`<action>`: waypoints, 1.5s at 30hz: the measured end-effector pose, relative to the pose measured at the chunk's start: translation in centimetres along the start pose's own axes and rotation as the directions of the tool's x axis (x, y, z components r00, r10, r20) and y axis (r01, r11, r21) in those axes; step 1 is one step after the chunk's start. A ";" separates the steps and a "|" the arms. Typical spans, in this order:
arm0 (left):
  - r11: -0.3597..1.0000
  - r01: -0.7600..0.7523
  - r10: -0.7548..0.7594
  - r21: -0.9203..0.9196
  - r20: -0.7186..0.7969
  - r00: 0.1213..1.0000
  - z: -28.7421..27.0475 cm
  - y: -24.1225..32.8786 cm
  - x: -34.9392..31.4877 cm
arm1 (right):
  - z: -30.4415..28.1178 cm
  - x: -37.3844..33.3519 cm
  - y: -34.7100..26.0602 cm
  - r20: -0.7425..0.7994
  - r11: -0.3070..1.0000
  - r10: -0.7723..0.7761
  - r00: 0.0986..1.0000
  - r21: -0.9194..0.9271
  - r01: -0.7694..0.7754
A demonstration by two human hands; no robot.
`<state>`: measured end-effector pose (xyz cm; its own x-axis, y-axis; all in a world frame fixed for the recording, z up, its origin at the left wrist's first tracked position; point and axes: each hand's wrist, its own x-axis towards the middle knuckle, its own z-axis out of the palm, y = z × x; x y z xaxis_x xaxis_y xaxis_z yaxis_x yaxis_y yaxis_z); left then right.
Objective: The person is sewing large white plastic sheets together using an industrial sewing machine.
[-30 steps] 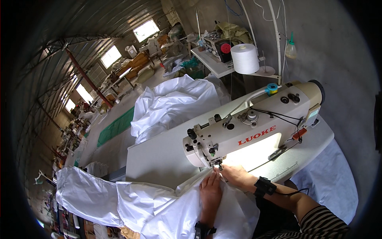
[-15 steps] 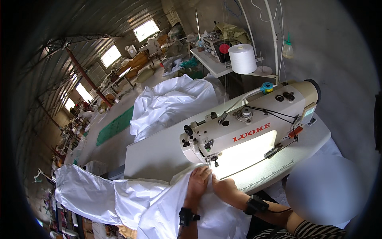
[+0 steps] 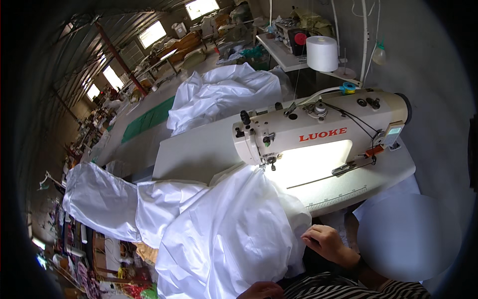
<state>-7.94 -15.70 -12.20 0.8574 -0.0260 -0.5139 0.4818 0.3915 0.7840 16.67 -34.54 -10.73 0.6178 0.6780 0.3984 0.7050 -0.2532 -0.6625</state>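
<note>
White sheet-like fabric hangs in broad folds over the front edge of the sewing machine's table, its upper part lying under the needle area of the white sewing machine. Beside the fabric's right edge is my right hand, fingers curled inward against or close to the cloth; whether it grips any is hidden. Only the back of my left hand shows, low at the picture's bottom edge below the fabric, with its fingers out of sight. Neither hand is at the needle.
A second heap of white fabric lies behind the machine. Beyond it are a green strip and a side table. A large white thread cone stands behind the machine. A blurred round patch covers the lower right.
Both hands have left the needle area and come back toward my body, the left to the bottom edge, the right beside the fabric. The view has shifted, and the fabric bulges toward me.
</note>
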 end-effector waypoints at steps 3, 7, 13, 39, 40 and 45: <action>0.995 0.099 -0.099 -0.017 -0.322 0.942 -4.5 -7.3 -2.0 | 0.5 -3.3 -0.1 0.119 0.985 0.100 0.988 0.129 -0.115; 0.991 -0.100 -0.039 -0.094 -0.892 0.450 -8.7 -15.2 -2.3 | 1.9 -4.8 0.5 0.253 0.955 0.184 0.950 0.183 -0.234; 0.738 -0.595 0.152 0.318 -0.938 -0.312 -17.8 -5.8 -6.7 | 3.4 -3.5 -1.3 0.424 0.921 0.226 0.877 0.201 -0.334; 0.046 -0.194 0.998 0.980 -0.037 0.051 -10.2 8.7 -2.3 | 14.4 -5.6 1.1 0.730 0.476 0.298 0.615 0.445 -0.758; -0.095 0.037 0.935 0.995 0.076 0.346 -7.4 6.7 -1.7 | 13.6 -5.4 0.8 0.733 0.474 0.295 0.614 0.445 -0.760; -0.101 0.412 0.942 0.906 -0.046 0.333 -7.3 3.3 1.4 | 8.9 -6.0 -1.6 0.574 0.716 0.139 0.807 0.504 -0.482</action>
<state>-6.53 -7.72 -12.89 0.7309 0.4024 0.5512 0.4680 -0.8834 0.0242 8.74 -32.07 -17.65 0.3963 0.9081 -0.1352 0.0316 -0.1606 -0.9865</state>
